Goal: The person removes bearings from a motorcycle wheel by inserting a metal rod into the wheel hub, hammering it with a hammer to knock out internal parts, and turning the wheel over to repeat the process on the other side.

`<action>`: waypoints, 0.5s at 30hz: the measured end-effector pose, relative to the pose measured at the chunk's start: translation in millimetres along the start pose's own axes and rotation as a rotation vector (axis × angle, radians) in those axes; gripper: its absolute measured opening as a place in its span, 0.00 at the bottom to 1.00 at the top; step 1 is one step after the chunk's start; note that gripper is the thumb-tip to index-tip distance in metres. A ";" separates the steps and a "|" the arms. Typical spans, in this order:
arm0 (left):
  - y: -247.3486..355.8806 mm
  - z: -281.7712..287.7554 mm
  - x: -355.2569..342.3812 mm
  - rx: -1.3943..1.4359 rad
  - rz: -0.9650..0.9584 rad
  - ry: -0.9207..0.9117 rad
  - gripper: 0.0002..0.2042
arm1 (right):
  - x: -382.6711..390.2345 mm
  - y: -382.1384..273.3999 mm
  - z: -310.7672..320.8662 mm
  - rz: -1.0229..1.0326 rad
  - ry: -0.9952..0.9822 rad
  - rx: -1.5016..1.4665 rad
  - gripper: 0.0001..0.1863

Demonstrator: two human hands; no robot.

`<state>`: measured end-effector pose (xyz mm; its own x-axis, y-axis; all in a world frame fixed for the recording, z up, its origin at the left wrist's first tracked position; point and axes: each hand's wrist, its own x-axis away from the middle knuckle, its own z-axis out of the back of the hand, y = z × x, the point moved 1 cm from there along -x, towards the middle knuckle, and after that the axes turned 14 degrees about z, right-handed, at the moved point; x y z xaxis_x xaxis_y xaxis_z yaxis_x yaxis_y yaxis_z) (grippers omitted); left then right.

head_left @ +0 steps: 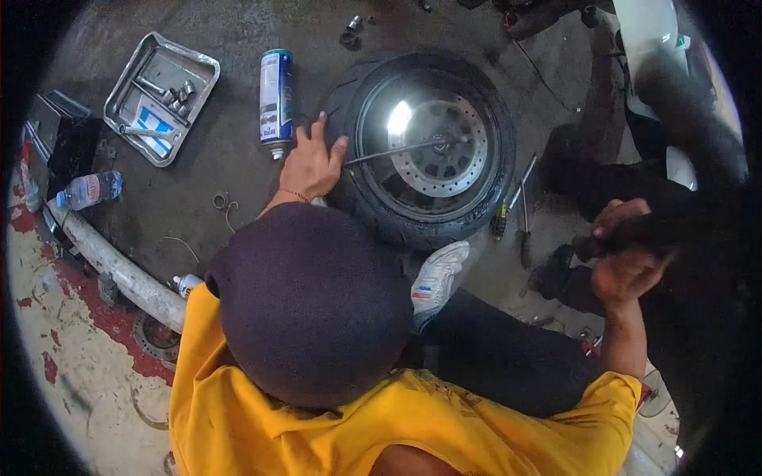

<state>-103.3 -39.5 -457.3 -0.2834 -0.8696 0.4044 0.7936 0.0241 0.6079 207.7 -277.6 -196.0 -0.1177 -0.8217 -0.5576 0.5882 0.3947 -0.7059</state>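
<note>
Wheel with black rubber tyre and smooth silvery metal face [375, 127]: lying flat on the dark, scuffed concrete floor [214, 143], ahead of the bent knee; tread grooved, sidewall glossy in patches, metal throwing back a bright glare.
Shallow rectangular metal tray with rounded corners [176, 67]: well to the left; rim dull and worn; small steel tools and a blue-and-white flat packet [156, 123] inside.
Round metal brake disc with rows of drilled holes [436, 188]: face up at the wheel's centre.
Blue-and-white cylindrical spray can [275, 99]: on its side between tray and tyre, nozzle toward the left hand.
Long thin grey metal rod [389, 153]: from hub across disc and tyre, near end close beside the left thumb; contact impossible to confirm.
Hands: left hand [312, 163] open, fingers spread at the tyre's left edge; right hand [629, 275] curled and blurred, well right, just beside a co-worker's hand [621, 218]; grip impossible to tell.
Steadying, as a judgement: best done with left palm flat on rubber, pressure even, fingers clear of rod and disc holes.
Clear plastic bottle [89, 190]: lying below the tray, thin-walled.
</note>
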 end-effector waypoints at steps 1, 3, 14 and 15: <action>-3.2 -10.5 -1.6 0.007 -0.043 0.060 0.32 | 17.7 8.1 6.9 0.054 0.132 0.208 0.17; -7.9 -14.7 -2.6 -0.018 -0.091 0.121 0.32 | 3.6 13.7 -7.6 0.040 -0.161 0.308 0.18; 7.0 -2.3 0.6 -0.153 -0.473 0.166 0.19 | 132.9 92.4 24.3 -0.623 -0.298 0.486 0.23; 11.5 -0.9 -0.2 -0.198 -0.489 0.160 0.17 | 138.1 96.3 25.1 -0.649 -0.286 0.470 0.23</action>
<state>-93.7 -39.5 -451.1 -0.5712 -0.8207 -0.0110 0.6807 -0.4811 0.5524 268.2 -363.4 -330.0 -0.3772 -0.9234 0.0709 0.7528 -0.3503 -0.5574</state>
